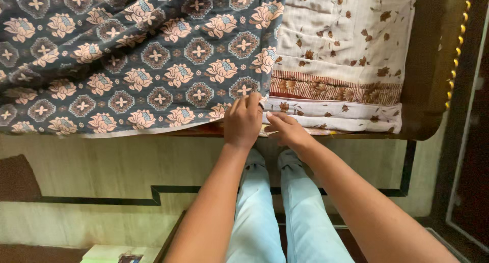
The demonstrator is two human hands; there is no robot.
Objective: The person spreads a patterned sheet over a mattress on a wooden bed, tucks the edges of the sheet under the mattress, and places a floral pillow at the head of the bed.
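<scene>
Left hand [243, 121] is clamped on the near edge of the dark blue flowered bedspread [127, 64], fingers [250, 101] curled shut around its corner right where it meets the cream leaf-print sheet [341, 44]. Right hand [286, 129] lies just beside it, fingers narrow and pressed flat on the sheet's white hem, gripping nothing that shows. Both cloths lie across the bed [428, 64], the bedspread left, the sheet right, above the striped floor [102, 176].

Pale stone floor [102, 166] with dark inlay line [102, 199]; dark wooden bed frame [428, 64] (brass studs along edge).
</scene>
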